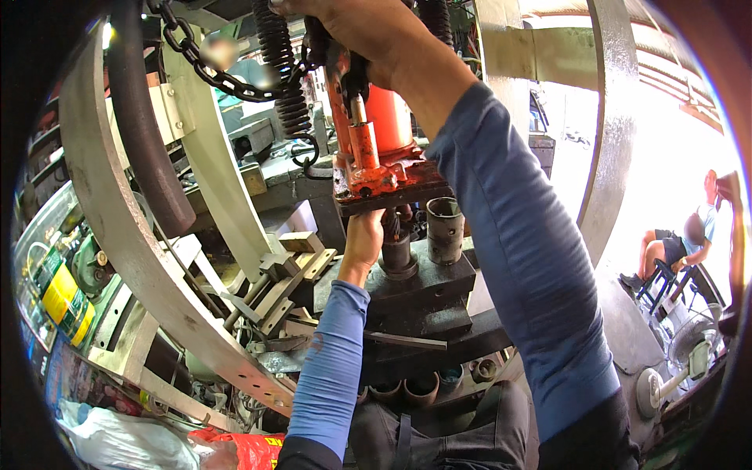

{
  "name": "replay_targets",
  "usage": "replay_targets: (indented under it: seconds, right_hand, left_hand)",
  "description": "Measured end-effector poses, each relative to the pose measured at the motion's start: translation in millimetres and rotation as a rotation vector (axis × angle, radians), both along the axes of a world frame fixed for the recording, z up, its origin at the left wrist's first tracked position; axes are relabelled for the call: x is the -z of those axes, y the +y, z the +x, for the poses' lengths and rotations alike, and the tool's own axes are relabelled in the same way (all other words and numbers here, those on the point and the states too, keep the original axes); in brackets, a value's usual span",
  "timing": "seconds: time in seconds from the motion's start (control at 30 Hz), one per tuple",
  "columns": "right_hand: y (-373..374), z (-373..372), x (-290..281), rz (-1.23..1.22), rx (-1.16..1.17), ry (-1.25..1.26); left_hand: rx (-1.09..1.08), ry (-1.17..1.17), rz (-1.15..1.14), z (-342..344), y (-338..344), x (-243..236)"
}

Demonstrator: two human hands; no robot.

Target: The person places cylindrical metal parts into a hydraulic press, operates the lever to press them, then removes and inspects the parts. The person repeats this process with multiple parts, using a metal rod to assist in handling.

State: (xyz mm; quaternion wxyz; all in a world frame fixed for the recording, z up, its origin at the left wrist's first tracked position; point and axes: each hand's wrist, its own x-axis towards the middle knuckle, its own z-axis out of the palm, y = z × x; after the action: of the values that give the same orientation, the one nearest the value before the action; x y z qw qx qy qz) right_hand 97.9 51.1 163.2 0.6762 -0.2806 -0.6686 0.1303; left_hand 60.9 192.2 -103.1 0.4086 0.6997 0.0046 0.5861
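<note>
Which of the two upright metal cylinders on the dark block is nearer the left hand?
The left cylinder, just right of the left hand; the open-topped cylinder stands farther right.

White plastic bag (125, 440), apparently a fan (699, 354).

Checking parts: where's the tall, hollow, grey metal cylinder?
The cylinder stands on the dark metal block, right of the left hand, near the head view's centre.

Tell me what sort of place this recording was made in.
Probably a mechanical repair workshop: a red jack-like cylinder sits within a pale metal frame, and a heavy chain hangs to its left.
</note>
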Motion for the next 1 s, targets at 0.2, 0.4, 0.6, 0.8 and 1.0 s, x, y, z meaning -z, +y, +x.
replay_targets:
  seconds: [0.2,0.4,0.6,0.8,1.0]
  right_hand:
    - [36.6,-3.8,-1.9,0.237,0.168,0.037]
    - [-7.4,-22.7,66.6,0.265,0.309,-0.129]
    - [41.2,-11.0,8.0,0.554,0.758,-0.556]
    - [1.2,-31.0,37.7,0.305,0.499,-0.216]
    - [-0.4,-22.4,34.6,0.365,0.533,-0.238]
  left_hand:
    - [-0.078,-0.054,-0.032,6.7,-26.6,-16.1]
    - [-0.013,-0.072,-0.116,-1.3,-18.5,-4.0]
    - [-0.058,-0.087,-0.147,-8.5,-20.7,-4.0]
    - [-0.184,-0.046,0.053,-12.5,-3.4,8.1]
    - [-0.15,-0.007,0.034,-2.5,-18.2,-6.6]
